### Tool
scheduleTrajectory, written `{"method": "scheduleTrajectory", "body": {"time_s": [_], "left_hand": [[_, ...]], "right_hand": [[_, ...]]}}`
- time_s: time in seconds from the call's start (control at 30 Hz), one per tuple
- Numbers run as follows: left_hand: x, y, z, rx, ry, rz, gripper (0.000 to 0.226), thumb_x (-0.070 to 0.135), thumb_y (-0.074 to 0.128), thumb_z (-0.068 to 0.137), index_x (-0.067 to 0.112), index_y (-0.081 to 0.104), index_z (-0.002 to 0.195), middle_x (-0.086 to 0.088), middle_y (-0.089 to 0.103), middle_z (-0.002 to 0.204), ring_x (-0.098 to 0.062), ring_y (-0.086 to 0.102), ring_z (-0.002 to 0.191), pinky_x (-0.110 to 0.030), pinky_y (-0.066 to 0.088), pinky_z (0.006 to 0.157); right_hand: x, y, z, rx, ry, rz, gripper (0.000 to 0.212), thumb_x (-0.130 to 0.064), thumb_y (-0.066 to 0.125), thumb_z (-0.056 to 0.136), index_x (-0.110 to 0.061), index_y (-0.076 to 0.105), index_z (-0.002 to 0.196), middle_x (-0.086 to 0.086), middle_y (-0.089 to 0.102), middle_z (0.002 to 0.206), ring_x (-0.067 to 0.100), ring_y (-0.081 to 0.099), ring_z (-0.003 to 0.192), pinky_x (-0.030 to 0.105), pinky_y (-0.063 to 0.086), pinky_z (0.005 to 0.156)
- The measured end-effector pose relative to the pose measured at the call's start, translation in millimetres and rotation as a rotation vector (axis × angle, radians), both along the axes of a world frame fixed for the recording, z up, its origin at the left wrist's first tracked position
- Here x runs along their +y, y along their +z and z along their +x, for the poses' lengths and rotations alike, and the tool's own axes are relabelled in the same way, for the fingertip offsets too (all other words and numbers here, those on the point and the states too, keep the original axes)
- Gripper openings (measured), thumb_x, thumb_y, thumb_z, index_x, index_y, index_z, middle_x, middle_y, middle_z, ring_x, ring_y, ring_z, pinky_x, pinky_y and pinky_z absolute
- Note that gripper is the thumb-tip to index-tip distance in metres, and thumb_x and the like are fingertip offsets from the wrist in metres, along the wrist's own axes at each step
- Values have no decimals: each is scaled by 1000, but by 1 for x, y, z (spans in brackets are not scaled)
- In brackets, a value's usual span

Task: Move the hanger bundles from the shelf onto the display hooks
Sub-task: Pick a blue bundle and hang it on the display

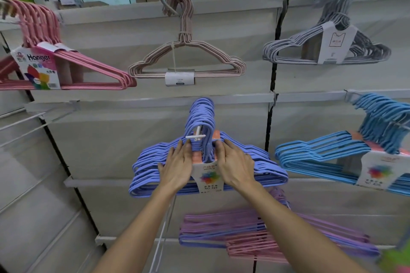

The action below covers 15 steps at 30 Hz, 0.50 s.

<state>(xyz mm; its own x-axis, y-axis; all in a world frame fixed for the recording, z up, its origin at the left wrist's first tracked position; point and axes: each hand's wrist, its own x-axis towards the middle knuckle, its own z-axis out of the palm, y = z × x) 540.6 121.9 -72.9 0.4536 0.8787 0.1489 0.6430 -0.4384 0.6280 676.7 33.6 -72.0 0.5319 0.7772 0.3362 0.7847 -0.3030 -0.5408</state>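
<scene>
A bundle of periwinkle-blue hangers (pixel 264 163) with a white paper label hangs in the middle of the wall panel. Its hook tops loop over a white display hook (pixel 196 137) whose tip points toward me. My left hand (pixel 176 165) lies flat on the bundle's left shoulder, fingers straight and reaching up to the necks. On the right shoulder my right hand (pixel 235 163) presses the same way, its fingertips beside the hook tops.
Other bundles hang around: pink (pixel 93 66) upper left, beige (pixel 188 62) top middle, grey (pixel 332 35) upper right, light blue (pixel 332 157) right. Purple and pink hangers (pixel 255 232) lie lower down. Bare white hooks (pixel 24 122) jut out at left.
</scene>
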Motion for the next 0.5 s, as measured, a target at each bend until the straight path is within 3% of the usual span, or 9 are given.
{"method": "scheduleTrajectory", "body": {"time_s": [0.1,0.23,0.33,0.5], "left_hand": [[4,4,1,10,2,-7,58,53,5,104,36,15,158,11,8,167,-16,0,155,-63,0,120],[4,6,3,14,4,-18,60,55,5,103,35,15,159,11,9,167,-17,1,155,-62,0,120],[4,5,1,-10,-1,-19,57,52,7,105,35,16,158,10,12,167,-17,3,155,-59,0,121],[3,-2,-10,-244,-43,46,51,47,25,107,28,41,151,7,38,158,-17,30,148,-53,18,121]], "right_hand": [[4,1,1,10,7,-8,60,-54,3,101,-39,50,136,-5,55,138,30,52,125,56,38,103],[6,1,1,-2,0,10,68,-58,-2,97,-40,50,136,-5,54,141,30,53,125,56,41,101],[3,2,1,-2,0,6,58,-54,6,102,-39,51,136,-5,55,139,30,54,123,55,42,100],[-4,3,2,18,29,27,51,-53,15,104,-35,56,128,-8,59,130,28,56,118,51,43,97]]}}
